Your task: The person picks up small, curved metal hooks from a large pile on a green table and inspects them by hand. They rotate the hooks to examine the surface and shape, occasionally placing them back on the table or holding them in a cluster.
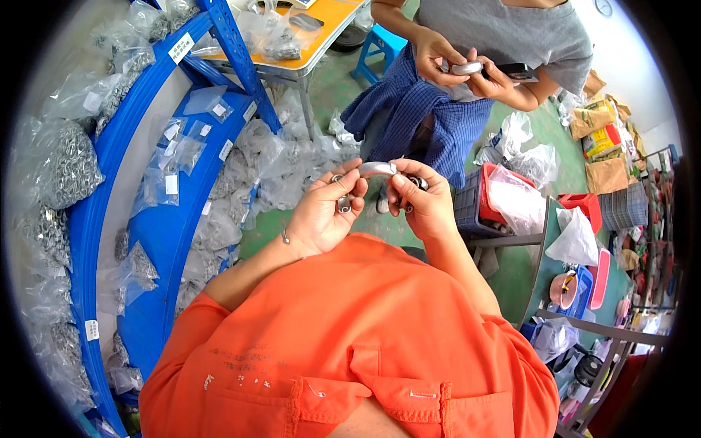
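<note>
A curved silver metal piece (377, 168) spans the gap between my two hands, above my orange shirt. My left hand (319, 212) pinches its left end, with small shiny ring-like metal parts (344, 204) tucked among the curled fingers. At the other end, my right hand (431, 204) grips the piece between thumb and fingers. More small round metal parts (418, 182) sit in that hand's curled fingers. How these small parts relate to the curved piece cannot be made out. Opposite me, a person's hands (442, 62) hold a similar silver piece (466, 68).
Blue shelving (164, 255) stands at my left, loaded with clear bags of metal parts (69, 164). An orange-topped table (332, 25) and a blue stool (380, 52) are farther off. Crates (471, 204) and a workbench (537, 285) with trays flank my right.
</note>
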### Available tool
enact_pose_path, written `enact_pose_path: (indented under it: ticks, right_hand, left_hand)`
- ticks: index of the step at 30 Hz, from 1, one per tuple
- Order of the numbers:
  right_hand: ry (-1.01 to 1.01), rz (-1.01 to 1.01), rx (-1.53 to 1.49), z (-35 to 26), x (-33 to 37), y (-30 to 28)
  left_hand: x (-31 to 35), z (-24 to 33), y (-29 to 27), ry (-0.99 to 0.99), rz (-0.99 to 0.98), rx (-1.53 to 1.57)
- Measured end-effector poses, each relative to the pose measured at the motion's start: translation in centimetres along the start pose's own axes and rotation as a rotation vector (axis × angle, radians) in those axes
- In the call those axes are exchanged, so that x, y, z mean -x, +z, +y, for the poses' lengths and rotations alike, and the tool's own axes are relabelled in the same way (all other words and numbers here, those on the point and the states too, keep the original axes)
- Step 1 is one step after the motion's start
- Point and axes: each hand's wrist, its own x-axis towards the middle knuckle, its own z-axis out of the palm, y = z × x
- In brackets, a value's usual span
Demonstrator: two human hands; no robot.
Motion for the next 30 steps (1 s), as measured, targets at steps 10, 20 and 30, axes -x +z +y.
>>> enact_pose_path:
  ticks: [10,20,30]
  right_hand:
    - [-0.058,-0.013,-0.052,-0.1,0.7,0.3]
    - [-0.071,0.002,-0.031,-0.1,0.8,0.2]
    - [-0.097,0.131,-0.223,-0.7,-1.1,-0.7]
  left_hand:
    - [0.5,-0.5,0.5,0.051,0.033,-0.055]
    - [-0.1,-0.4,0.6,0.039,-0.045,-0.061]
    - [-5.1,-0.4,3.1,0.104,-0.049,-0.125]
